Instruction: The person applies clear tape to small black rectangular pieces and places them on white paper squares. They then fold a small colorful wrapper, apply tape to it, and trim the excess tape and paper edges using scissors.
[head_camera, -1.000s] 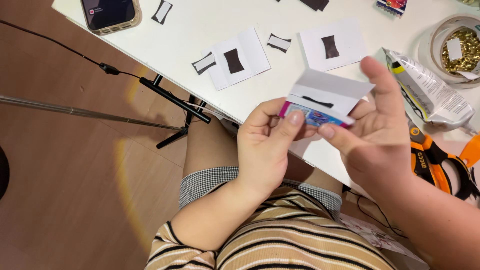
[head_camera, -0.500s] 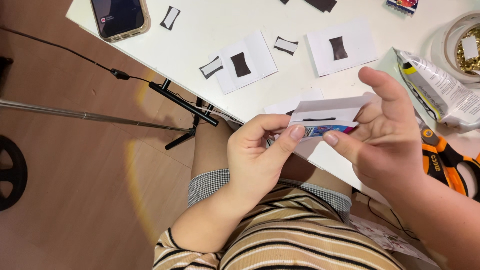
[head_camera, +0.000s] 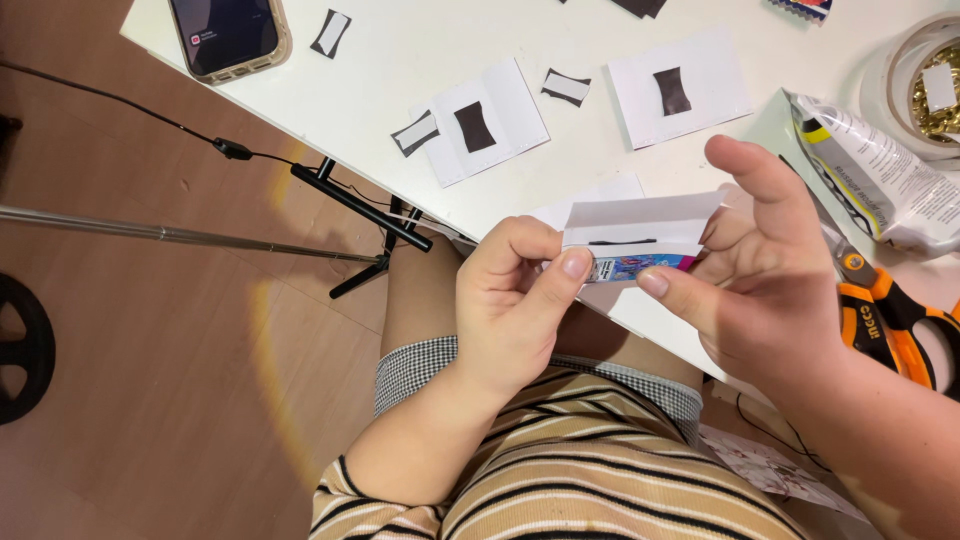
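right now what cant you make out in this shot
Head view only:
- colourful strip: mostly hidden under the folded white paper and both thumbs.
- left hand fingertips: curled behind the paper.
- orange scissors: blades hidden by the right hand.
- round container: cut off by the frame edge.
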